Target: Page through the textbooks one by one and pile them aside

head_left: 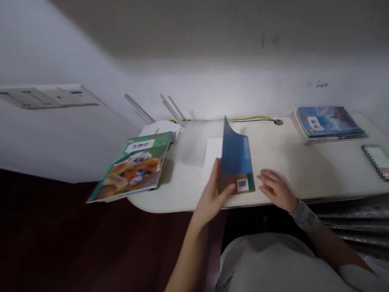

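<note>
A thin blue-and-brown book lies on the white desk in front of me, its barcode facing up. Its blue cover stands partly lifted and bends on the left, with a white page showing beyond it. My left hand grips the book at its lower left, thumb over the cover and fingers behind. Just right of the book, my right hand rests by the desk's front edge, fingers spread and holding nothing. A grey band circles the right wrist.
A stack of books with monkeys on the cover overhangs the desk's left end, beside a white router. A yellow cable runs along the wall. More books and a phone are at right.
</note>
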A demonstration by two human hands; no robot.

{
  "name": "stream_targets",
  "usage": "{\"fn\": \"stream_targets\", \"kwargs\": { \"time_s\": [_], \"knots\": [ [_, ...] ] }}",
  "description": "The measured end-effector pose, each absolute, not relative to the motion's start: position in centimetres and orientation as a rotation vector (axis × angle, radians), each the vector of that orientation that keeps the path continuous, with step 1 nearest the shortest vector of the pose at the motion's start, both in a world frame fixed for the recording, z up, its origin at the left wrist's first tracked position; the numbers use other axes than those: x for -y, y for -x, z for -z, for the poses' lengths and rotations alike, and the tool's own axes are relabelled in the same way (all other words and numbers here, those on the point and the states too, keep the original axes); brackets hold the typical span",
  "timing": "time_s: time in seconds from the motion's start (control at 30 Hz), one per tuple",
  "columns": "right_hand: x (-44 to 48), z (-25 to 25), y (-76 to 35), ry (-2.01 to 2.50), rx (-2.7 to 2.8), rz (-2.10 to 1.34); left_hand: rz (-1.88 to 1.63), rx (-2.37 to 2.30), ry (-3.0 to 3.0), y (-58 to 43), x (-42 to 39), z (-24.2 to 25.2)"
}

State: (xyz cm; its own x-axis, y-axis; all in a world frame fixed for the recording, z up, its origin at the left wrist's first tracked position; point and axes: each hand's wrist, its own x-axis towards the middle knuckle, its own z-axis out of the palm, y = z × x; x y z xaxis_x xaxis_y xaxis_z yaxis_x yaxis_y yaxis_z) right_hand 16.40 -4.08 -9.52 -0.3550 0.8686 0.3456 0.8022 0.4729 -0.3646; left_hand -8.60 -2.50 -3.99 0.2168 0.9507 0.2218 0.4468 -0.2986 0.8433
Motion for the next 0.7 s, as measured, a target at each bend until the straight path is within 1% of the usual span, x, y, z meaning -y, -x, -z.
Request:
{"fn": "stream_targets", "kwargs": {
  "time_s": [0.07, 0.17, 0.27, 0.33, 0.4, 0.53, 0.7],
  "knots": [
    [3.6, 9.7, -18.3, 1.482, 2.126, -0.117, -0.957, -1.146, -2.075, 5.9, 3.1, 3.5],
    [3.3, 10.3, -21.6, 1.737, 2.023, 0.06, -0.78, -0.971, -2.445, 2.9, 2.6, 3.5],
    [3.5, 11.0, -23.8, 1.912, 2.029, 0.137, -0.581, -1.005, -2.719, 1.3, 1.3, 4.3],
    [3.7, 11.4, -24.3, 1.943, 2.051, 0.141, -0.488, -1.029, -2.836, 0.3, 0.5, 5.2],
    [3.9, 11.5, -24.2, 1.947, 2.049, 0.13, -0.41, -0.953, -2.927, -1.0, 0.1, 6.0],
    [3.8, 11.2, -23.7, 1.953, 2.025, 0.1, -0.325, -0.816, -3.058, -4.0, 0.2, 7.3],
    [3.5, 11.0, -23.8, 1.936, 1.994, 0.052, -0.213, -0.786, -3.121, -5.6, 0.2, 8.3]
  ]
}}
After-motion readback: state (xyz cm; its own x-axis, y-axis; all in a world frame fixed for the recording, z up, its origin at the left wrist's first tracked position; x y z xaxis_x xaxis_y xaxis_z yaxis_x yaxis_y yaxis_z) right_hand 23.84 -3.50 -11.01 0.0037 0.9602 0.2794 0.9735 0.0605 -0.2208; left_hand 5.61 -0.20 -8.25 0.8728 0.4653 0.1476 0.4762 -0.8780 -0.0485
